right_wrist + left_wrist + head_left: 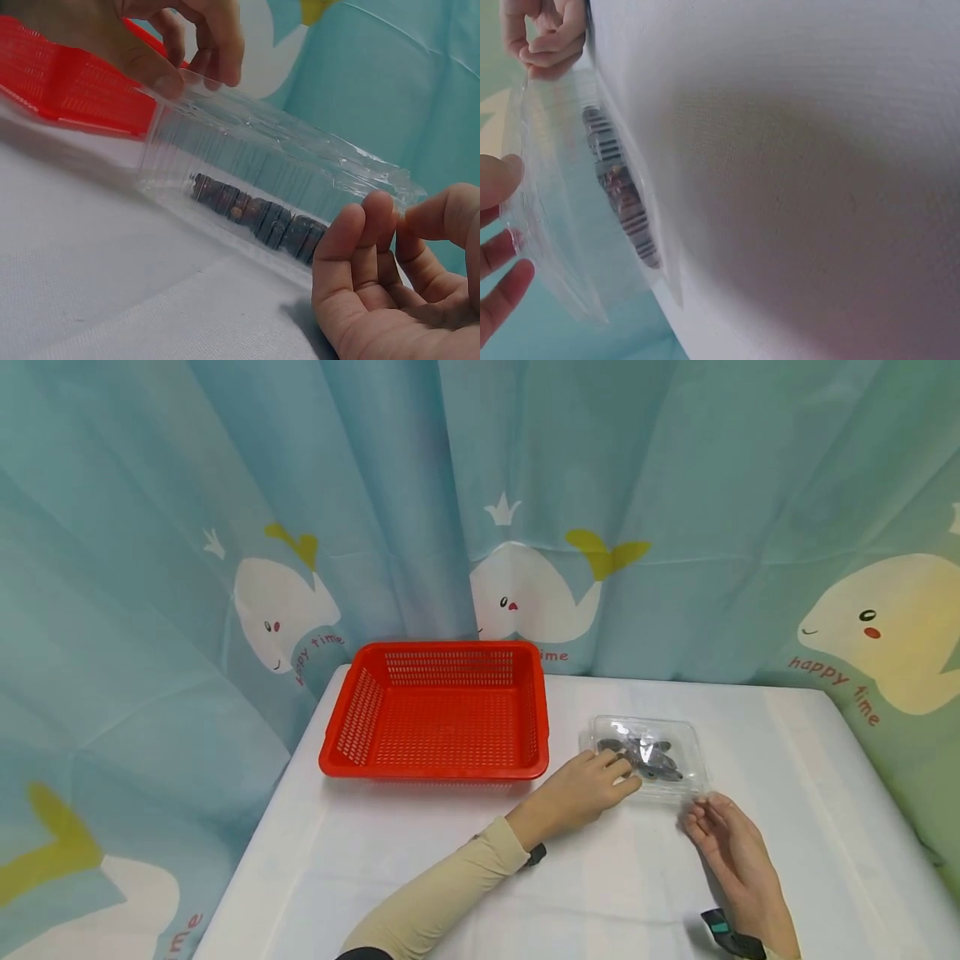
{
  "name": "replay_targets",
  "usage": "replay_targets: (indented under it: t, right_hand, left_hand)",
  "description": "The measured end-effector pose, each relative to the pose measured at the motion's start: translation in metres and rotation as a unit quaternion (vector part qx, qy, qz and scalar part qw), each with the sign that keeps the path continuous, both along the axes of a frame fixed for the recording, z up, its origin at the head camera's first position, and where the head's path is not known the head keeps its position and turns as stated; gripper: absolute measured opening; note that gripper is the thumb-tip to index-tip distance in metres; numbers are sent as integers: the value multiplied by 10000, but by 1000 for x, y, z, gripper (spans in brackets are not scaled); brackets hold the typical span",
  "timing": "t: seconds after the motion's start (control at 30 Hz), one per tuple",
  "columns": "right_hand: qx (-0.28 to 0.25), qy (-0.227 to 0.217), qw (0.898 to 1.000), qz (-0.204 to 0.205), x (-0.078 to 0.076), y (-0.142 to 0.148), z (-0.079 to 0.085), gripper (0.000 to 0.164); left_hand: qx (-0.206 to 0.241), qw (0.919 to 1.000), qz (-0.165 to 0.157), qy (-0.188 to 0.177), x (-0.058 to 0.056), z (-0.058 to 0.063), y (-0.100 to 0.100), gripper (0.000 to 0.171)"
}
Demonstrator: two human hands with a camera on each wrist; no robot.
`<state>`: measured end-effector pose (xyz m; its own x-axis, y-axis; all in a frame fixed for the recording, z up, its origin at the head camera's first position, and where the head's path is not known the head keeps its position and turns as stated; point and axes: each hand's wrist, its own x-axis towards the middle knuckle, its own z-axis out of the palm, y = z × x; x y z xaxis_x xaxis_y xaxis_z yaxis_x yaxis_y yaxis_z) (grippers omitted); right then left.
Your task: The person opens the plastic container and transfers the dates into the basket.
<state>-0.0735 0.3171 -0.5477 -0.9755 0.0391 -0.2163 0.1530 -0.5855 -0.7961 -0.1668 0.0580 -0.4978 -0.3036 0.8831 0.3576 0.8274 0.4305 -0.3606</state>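
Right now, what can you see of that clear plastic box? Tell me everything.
The clear plastic box is rectangular, glossy and see-through, with ridged side walls and a crinkled-looking top. Several dark pieces show on its floor. It sits upright on the white table, right of the red basket. The left hand holds its top by the near-left corner; the right hand pinches its near-right corner. Whether the top is fastened, I cannot tell.

At lower centre of the head view, a beige fabric left sleeve has a black band at the bottom edge and a black wrist piece; lower right, a black right-wrist strap bears a teal patch.
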Motion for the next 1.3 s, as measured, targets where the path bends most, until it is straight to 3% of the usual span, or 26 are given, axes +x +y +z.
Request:
replay_targets:
  t: [0.23, 0.5, 0.7, 0.87, 1.07, 1.3]
  right_hand:
    - [-83, -243, 9996, -103, 3, 3, 2, 17]
    - [-154, -289, 9995, -31, 4, 7, 4, 16]
    - [-138, -241, 9996, -84, 5, 8, 4, 17]
    - [-288, -246, 9992, -93, 4, 6, 3, 17]
    - [-428, -76, 9990, -48, 4, 5, 3, 20]
    - [-354, 30, 9994, 11, 3, 3, 2, 21]
  left_hand:
    - [-179, 9992, -274, -215, -1, 5, -5, 25]
    - [-134, 9990, -390, -195, -4, 6, -8, 24]
    - [-108, 9989, -402, 233, -5, 1, -4, 27]
    - [-104, 9975, -235, 657, -5, -4, -3, 28]
    - [-140, 9966, -69, 807, -4, -6, -1, 31]
    - [-191, 9965, -112, 802, -2, -3, -7, 29]
